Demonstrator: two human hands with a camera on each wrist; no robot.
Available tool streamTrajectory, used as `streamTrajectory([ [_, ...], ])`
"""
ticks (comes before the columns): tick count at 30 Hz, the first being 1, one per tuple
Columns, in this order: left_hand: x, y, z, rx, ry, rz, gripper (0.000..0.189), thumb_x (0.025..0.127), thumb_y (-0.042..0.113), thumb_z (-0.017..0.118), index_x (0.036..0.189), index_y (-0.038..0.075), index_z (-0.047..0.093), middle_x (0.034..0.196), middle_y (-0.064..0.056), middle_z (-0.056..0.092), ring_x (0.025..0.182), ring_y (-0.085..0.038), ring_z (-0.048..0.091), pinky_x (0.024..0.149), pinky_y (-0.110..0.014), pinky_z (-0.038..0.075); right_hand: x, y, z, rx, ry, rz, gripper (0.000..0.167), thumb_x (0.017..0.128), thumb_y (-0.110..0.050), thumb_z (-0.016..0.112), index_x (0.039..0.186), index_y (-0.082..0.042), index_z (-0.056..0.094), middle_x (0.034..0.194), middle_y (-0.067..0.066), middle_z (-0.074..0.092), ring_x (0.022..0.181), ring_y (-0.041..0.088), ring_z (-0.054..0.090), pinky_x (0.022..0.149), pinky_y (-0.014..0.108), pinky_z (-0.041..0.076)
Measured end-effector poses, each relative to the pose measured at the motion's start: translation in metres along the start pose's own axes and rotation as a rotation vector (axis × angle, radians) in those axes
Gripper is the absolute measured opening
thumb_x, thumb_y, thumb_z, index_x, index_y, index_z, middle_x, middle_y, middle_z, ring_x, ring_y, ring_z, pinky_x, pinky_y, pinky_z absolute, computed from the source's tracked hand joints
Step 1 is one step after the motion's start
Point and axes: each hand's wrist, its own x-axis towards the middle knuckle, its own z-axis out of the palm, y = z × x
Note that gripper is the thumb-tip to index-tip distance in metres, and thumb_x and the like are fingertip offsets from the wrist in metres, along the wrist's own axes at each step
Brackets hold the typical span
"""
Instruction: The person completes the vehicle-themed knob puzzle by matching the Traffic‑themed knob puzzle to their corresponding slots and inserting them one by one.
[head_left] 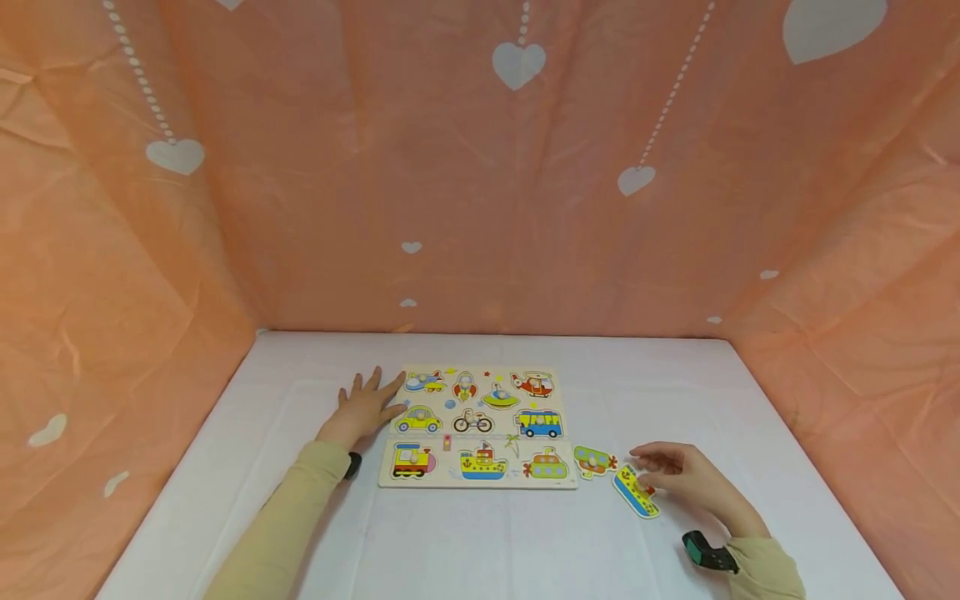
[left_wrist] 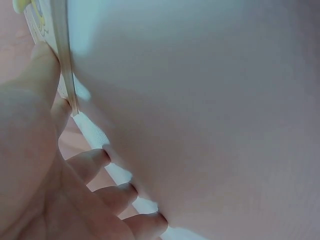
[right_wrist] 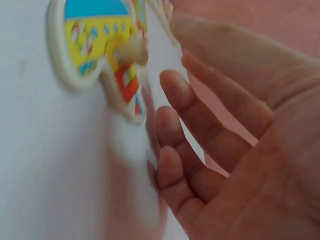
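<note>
A wooden puzzle board (head_left: 447, 467) with vehicle pictures and knobbed pieces lies on the white table. My left hand (head_left: 363, 412) spreads its fingers at the board's left side. In the left wrist view its thumb (left_wrist: 42, 67) lies against the board edge (left_wrist: 65, 55), other fingertips on the table. Right of the board lie two loose pieces, a green submarine piece (head_left: 592, 460) and a yellow-and-blue ship piece (head_left: 636, 493). Over the ship's upper right side is my right hand (head_left: 690, 475), fingers loosely bent. The right wrist view shows the ship's knob (right_wrist: 134, 50) apart from the fingertips.
The white table (head_left: 465, 550) runs back to an orange cloth (head_left: 480, 208) with white hearts, which also forms walls at both sides. Dark bands circle both wrists, one a green-faced device (head_left: 705, 552) on the right.
</note>
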Motion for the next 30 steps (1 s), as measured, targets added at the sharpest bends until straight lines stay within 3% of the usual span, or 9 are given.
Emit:
streamTrajectory([
  [14, 0.001, 0.001, -0.001, 0.008, -0.005, -0.013, 0.067, 0.096, 0.042, 0.055, 0.152, 0.016, 0.027, 0.153, -0.031, 0.01, 0.133, -0.061, 0.003, 0.101, -0.074, 0.006, -0.004, 0.008, -0.004, -0.045, -0.07, -0.066, 0.032, 0.082, -0.017, 0.076, 0.11, -0.002, 0.069, 0.1, 0.008, 0.066, 0.081, 0.011, 0.054, 0.067, 0.022, 0.045],
  [30, -0.001, 0.001, -0.001, -0.001, -0.007, -0.011, 0.067, 0.096, 0.041, 0.055, 0.152, 0.017, 0.028, 0.153, -0.031, 0.01, 0.134, -0.06, 0.003, 0.102, -0.074, 0.005, -0.001, 0.014, -0.001, -0.05, -0.066, -0.063, 0.026, 0.078, -0.016, 0.08, 0.098, -0.005, 0.068, 0.09, 0.005, 0.062, 0.078, 0.013, 0.052, 0.067, 0.021, 0.044],
])
